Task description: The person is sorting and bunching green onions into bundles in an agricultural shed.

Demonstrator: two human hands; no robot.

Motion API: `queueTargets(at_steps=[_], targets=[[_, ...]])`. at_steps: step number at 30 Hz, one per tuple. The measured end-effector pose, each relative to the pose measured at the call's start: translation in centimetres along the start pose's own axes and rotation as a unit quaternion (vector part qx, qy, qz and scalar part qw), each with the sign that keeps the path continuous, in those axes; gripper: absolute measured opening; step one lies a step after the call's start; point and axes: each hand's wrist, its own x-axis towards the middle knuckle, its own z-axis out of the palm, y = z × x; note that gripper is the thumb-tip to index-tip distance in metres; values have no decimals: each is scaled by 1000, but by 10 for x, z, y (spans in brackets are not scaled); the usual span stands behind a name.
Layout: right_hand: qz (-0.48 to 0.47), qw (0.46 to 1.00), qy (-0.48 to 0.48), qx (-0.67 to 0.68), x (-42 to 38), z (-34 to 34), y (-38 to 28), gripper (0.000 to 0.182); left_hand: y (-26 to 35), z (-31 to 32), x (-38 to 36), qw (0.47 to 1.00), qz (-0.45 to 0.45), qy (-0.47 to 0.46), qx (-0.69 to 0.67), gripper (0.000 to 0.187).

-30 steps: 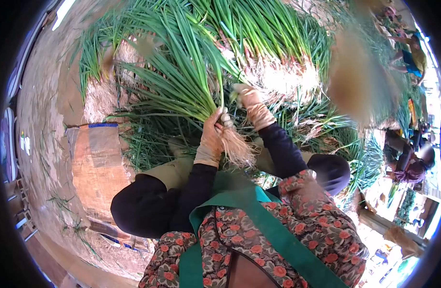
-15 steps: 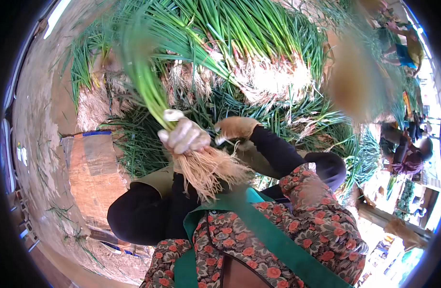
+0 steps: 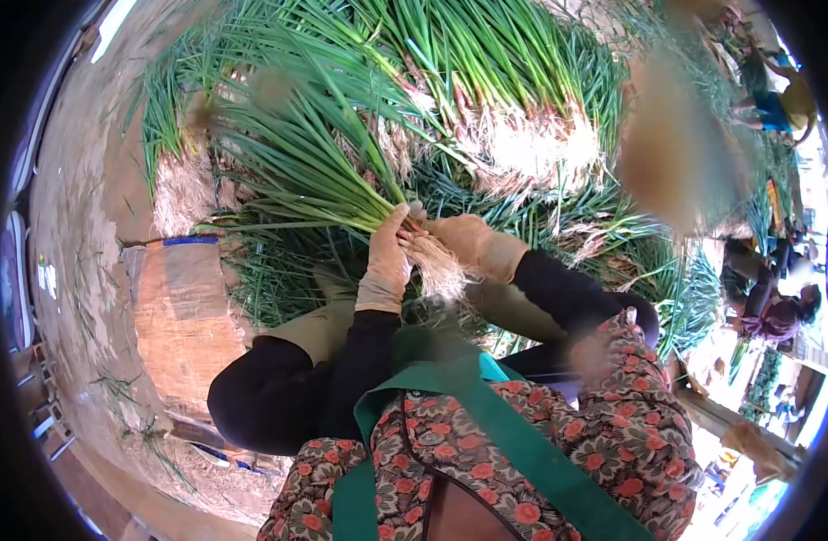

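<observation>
A bunch of green onions point(image 3: 337, 185) lies across my front, its leaves fanned to the upper left and its pale roots point(image 3: 439, 269) hanging down toward my lap. Gloved, my left hand point(image 3: 387, 257) is closed around the stalks just above the roots. From the other side my right hand point(image 3: 461, 242), gloved too, is closed on the same bunch at its root end; its fingertips are partly hidden. Loose green leaves lie under and behind both hands.
A big pile of green onions point(image 3: 495, 63) with white roots lies beyond my hands. More bunches point(image 3: 175, 189) stand at the left, near a flattened brown carton point(image 3: 184, 334). Other people point(image 3: 775, 311) are at the far right. Blurry spots cover parts of the view.
The bunch has swung from upright to leaning left, its leaves now spread out. My left hand has turned on the stalks, and my right hand has come in from beside it to grip the bunch.
</observation>
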Motion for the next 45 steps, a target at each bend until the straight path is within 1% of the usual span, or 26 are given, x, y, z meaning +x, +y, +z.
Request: queueTargets(at_steps=[2, 4, 5, 8, 10, 12, 14, 15, 18, 19, 20, 22, 23, 24, 27, 28, 29, 30, 31, 32, 34, 36, 39, 40, 42, 45], targets=[[-109, 986, -46, 120, 5, 4, 34, 40, -7, -3, 8, 999, 38, -25, -30, 20], [-192, 831, -19, 522, 55, 33, 72, 37, -13, -7, 13, 996, 59, -51, -45, 20], [-99, 817, -42, 567, 60, 21, 63, 36, -17, -9, 15, 995, 59, -65, -43, 19], [-86, 797, 151, 578, 63, -5, 10, 32, -26, -17, 23, 997, 21, -73, -29, 18], [47, 699, 144, 699, 74, -9, -4, 29, -27, -15, 18, 996, 20, -73, -39, 18], [38, 568, 169, 804, 78, 7, -1, 22, -19, 2, 5, 995, 12, -26, -91, 18], [176, 541, 147, 809, 66, 6, -2, 19, -19, 7, 1, 993, -11, 3, -117, 21], [205, 486, 250, 812, 73, 5, -11, 16, -19, -11, 14, 991, -37, -50, -115, 20], [31, 232, 243, 941, 81, 25, 22, 15, -25, 2, 10, 974, 38, -53, -219, 21], [56, 218, 290, 930, 81, 25, 37, 14, -16, 13, -2, 962, 40, -66, -262, 22], [66, 275, 295, 913, 74, 22, 40, 22, -11, 10, -7, 976, 43, -74, -201, 23], [63, 518, 90, 848, 65, 14, 44, 29, -11, 9, -5, 977, 39, -107, -179, 21], [29, 552, 25, 833, 56, 5, 24, 31, -14, 7, -6, 982, 39, -97, -157, 22], [94, 615, -2, 783, 43, -8, -1, 29, -16, 6, -7, 986, 38, -89, -134, 23], [79, 725, 114, 675, 81, 20, 29, 26, -16, 4, -7, 980, 23, -125, -156, 24], [-3, 906, 120, 407, 81, 31, 38, 22, -16, 2, -9, 973, 15, -144, -178, 23], [-63, 976, 183, 96, 80, 41, 46, 18, -16, 2, -8, 961, 49, -215, -167, 23], [-107, 963, 136, -207, 90, 69, 68, 18, -13, 2, -8, 958, 41, -222, -178, 21], [-35, 999, -2, 1, 84, 76, 78, 29, -9, 3, -10, 954, 33, -228, -191, 20], [-65, 998, -25, -10, 49, 58, 71, 36, -5, 6, -14, 950, 25, -232, -206, 18], [-35, 972, 222, 61, 38, 39, 89, 39, 0, 18, -30, 958, 49, -184, -213, 17], [121, 845, 433, 289, 52, 33, 119, 24, -4, 20, -24, 960, 58, -161, -223, 20], [242, 916, 312, 65, 65, 37, 141, 30, -10, 14, -15, 965, 28, -136, -220, 23], [229, 912, 339, -24, 66, 44, 142, 32, -11, 11, -10, 968, 22, -126, -216, 24], [212, 956, 201, 41, 63, 26, 117, 32, -10, 14, -11, 980, 55, -101, -163, 27], [56, 930, 251, 262, 29, 29, 72, 31, -13, 4, -4, 991, 47, -90, -91, 29]])
